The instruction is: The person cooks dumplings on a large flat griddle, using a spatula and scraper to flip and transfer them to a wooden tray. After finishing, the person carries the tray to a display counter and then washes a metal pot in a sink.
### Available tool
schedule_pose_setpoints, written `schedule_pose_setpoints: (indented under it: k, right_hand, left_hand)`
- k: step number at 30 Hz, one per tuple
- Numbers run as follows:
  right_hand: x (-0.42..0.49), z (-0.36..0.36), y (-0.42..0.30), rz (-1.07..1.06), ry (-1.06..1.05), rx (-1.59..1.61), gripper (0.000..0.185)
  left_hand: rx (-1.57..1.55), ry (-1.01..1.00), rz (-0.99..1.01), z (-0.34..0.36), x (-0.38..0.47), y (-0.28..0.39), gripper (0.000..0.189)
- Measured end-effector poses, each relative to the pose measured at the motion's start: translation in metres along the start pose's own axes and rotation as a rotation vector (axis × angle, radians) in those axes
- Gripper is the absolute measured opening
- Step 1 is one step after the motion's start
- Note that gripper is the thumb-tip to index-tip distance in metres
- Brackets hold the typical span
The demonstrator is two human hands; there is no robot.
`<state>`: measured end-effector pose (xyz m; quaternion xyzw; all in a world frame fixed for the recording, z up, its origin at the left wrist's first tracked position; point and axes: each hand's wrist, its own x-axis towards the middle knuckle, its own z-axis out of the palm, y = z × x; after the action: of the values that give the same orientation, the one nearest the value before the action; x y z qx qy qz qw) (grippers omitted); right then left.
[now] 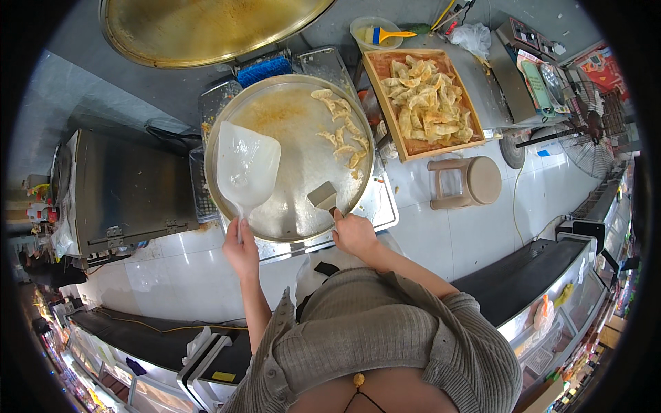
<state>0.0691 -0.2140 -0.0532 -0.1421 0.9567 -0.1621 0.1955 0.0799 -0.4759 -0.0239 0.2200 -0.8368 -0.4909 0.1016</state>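
My left hand [241, 250] grips the handle of a broad white plastic scoop [248, 165], whose wide blade lies over the left half of a large round metal griddle pan [289, 206]. In my right hand [355, 233] is a metal scraper [323, 195] with a short rectangular blade, held over the pan's lower right. Several pan-fried dumplings [343, 121] lie along the right side of the pan, apart from both tools. Brownish oil residue [273, 114] coats the pan's upper part. Nothing rests on the scoop's blade.
Right of the pan, a wooden tray [403, 147] holds a heap of dumplings [426, 98]. Behind it stands a plastic tub [361, 31] with a blue-bristled brush [392, 35]. A large round lid [217, 26] is at the back. A plastic stool [483, 180] and a floor fan [588, 131] stand right.
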Motion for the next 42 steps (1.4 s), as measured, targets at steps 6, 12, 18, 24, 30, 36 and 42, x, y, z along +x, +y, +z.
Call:
schedule_pose_setpoints:
  k: [6,12,18,24,30,36,42]
  right_hand:
    - [0.002,0.003,0.001,-0.019,0.029,0.012,0.044]
    - [0.002,0.006,0.002,-0.049,0.090,0.013,0.043]
    - [0.002,0.008,0.003,-0.043,0.095,0.008,0.038]
    - [0.002,0.012,0.004,-0.021,0.067,0.004,0.043]
    - [0.003,0.012,0.006,0.005,0.026,0.015,0.054]
    - [0.003,0.025,0.011,0.032,-0.002,0.009,0.053]
    - [-0.003,0.032,0.037,0.154,0.158,0.921,0.035]
  left_hand:
    - [-0.027,0.040,0.048,0.001,0.001,-0.005,0.029]
    - [-0.009,0.061,0.098,0.001,0.000,-0.008,0.028]
    - [-0.002,0.009,-0.016,-0.002,-0.003,-0.004,0.031]
    - [0.001,0.017,0.011,0.001,-0.001,-0.008,0.033]
    - [-0.007,0.009,0.000,0.001,-0.004,-0.009,0.034]
    - [0.026,0.013,0.024,0.002,-0.005,-0.005,0.032]
    - [0.006,0.014,0.017,0.002,-0.007,-0.005,0.031]
